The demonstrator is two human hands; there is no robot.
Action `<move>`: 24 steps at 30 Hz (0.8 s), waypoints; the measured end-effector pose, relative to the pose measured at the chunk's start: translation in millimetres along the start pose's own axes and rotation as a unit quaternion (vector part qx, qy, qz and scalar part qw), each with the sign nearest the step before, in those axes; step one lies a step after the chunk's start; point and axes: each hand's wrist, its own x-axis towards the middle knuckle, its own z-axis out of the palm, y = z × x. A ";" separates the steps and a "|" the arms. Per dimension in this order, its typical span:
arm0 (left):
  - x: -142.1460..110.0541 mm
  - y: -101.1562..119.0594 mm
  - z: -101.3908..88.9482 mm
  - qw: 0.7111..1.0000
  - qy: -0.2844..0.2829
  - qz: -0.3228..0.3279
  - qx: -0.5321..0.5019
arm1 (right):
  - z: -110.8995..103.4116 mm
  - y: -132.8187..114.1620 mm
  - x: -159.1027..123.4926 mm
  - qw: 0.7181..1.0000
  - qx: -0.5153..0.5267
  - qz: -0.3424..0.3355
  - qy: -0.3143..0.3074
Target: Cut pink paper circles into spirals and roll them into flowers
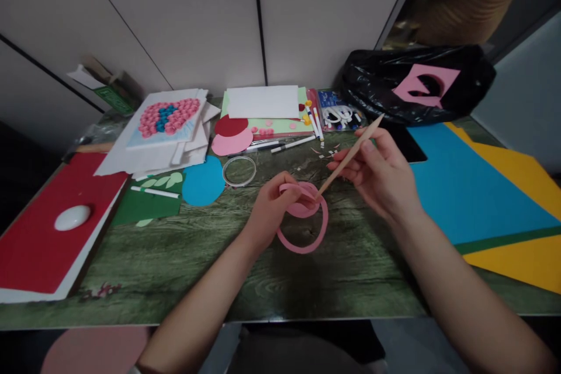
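The left hand (272, 203) is pinching a curly pink paper strip (303, 249) with its thumb and fingers, so its grip is holding the paper. The strip is sitting in front of the person, near the middle of the surface (272, 286). Part of it is coiling up by the fingers, and one big loop is hanging below. The right hand (383, 169) is gripping a pointed wooden stick (350, 153) with its thumb and fingers. The stick is slanting, and its low end is reaching the pink strip beside the left fingertips.

Past the left hand, a roll of clear tape (239, 184) is lying next to a blue paper circle (203, 182). Farther back, a pink paper circle (232, 142) is partly covering a red paper circle (231, 124). On the left, a white egg-shaped thing (72, 218) is resting on red paper (35, 254). On the right, a big blue sheet (473, 187) is lying over yellow paper (517, 263), and a black plastic bag (366, 79) is standing behind.
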 end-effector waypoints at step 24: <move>-1.7 -0.4 2.7 1.000 -0.006 -0.007 -0.012 | -0.9 -0.6 -0.4 1.000 -0.013 0.001 -0.012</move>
